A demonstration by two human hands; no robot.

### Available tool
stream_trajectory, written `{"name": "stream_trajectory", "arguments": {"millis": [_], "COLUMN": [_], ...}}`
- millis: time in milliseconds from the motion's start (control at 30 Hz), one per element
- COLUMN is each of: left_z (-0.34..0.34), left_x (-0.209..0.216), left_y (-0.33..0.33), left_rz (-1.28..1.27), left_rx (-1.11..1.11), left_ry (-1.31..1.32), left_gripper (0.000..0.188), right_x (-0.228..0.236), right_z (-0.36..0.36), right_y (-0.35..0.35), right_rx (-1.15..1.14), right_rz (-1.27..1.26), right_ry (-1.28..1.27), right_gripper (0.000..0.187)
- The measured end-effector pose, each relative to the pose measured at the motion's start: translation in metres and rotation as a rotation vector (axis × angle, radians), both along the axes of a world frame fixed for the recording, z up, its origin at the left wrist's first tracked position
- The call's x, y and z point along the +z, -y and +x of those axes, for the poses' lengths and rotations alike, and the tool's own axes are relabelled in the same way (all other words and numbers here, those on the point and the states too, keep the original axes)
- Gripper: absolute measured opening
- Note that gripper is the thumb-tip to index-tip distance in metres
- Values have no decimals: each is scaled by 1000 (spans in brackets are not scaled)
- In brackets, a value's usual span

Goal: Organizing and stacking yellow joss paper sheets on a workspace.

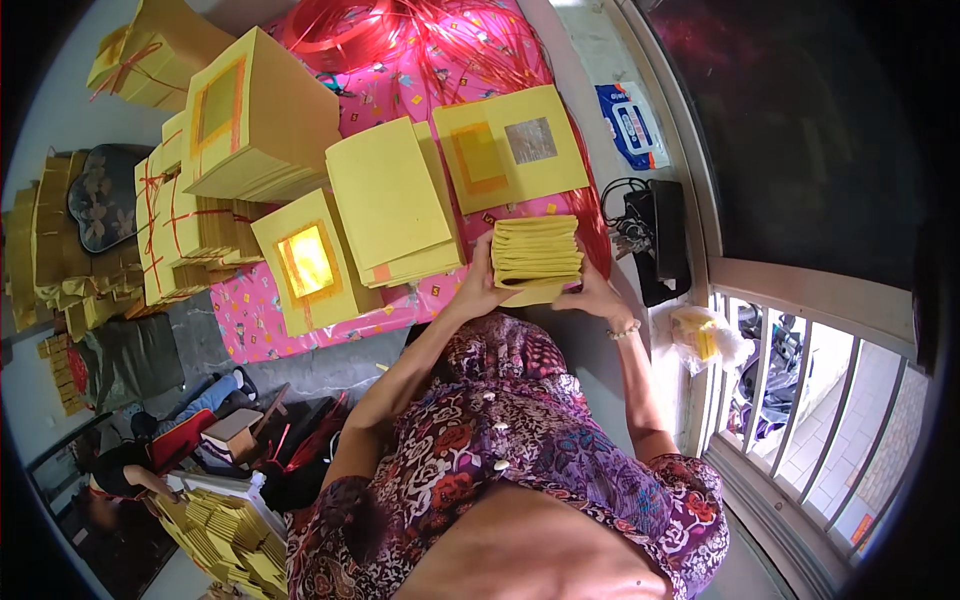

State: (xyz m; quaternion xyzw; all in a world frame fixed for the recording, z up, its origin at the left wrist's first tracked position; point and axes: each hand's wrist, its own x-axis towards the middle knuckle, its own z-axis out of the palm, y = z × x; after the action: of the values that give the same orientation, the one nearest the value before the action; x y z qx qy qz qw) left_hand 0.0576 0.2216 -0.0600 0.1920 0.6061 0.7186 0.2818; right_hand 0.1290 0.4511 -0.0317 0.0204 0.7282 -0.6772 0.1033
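Observation:
Between my two hands is a bundle of folded yellow paper (537, 250), its many folded edges facing up. My left hand (482, 280) presses on the bundle's left side, fingers along it and thumb at the near edge. On the other side my right hand (596, 292) closes around its right edge, thumb at the near corner. Just beyond lie flat yellow sheets (510, 148) bearing an orange-framed gold patch and a silver square. To the left of my left hand stands a stack of plain yellow paper (392, 200).
A pink patterned cloth (240, 315) covers the table. Tall yellow paper stacks (265, 115) and red-tied bundles (185, 225) stand left. Red strands (340, 40) lie at the back. A black bag (655, 240) and a wipes pack (632, 125) sit right. Another person (120, 470) is at lower left.

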Motion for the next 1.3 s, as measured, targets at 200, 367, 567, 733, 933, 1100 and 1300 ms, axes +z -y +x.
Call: {"name": "stream_trajectory", "arguments": {"millis": [200, 367, 567, 733, 933, 1100, 1300], "left_z": [-1, 5, 5, 8, 5, 3, 7], "left_x": [37, 96, 132, 149, 160, 166, 193], "left_y": [-5, -21, -19, -15, -12, -10, -4], "left_rz": [-39, 9, -46, 195, 161, 103, 126], "left_rx": [7, 155, 182, 187, 236, 285, 326], "left_ry": [-13, 2, -33, -42, -176, -207, -172], "left_gripper": [106, 112, 112, 111, 110, 111, 119], "right_x": [-11, 36, 63, 75, 73, 79, 101], "right_z": [4, 2, 5, 1, 3, -1, -6], "right_y": [14, 23, 33, 30, 28, 28, 38], "right_rx": [-110, -362, -301, -208, -149, -122, -166], "right_rz": [46, -194, -88, 28, 107, 171, -12], "right_ry": [37, -90, -203, -256, -255, -193, -248], "right_gripper": [95, 77, 81, 92, 97, 96, 97]}}
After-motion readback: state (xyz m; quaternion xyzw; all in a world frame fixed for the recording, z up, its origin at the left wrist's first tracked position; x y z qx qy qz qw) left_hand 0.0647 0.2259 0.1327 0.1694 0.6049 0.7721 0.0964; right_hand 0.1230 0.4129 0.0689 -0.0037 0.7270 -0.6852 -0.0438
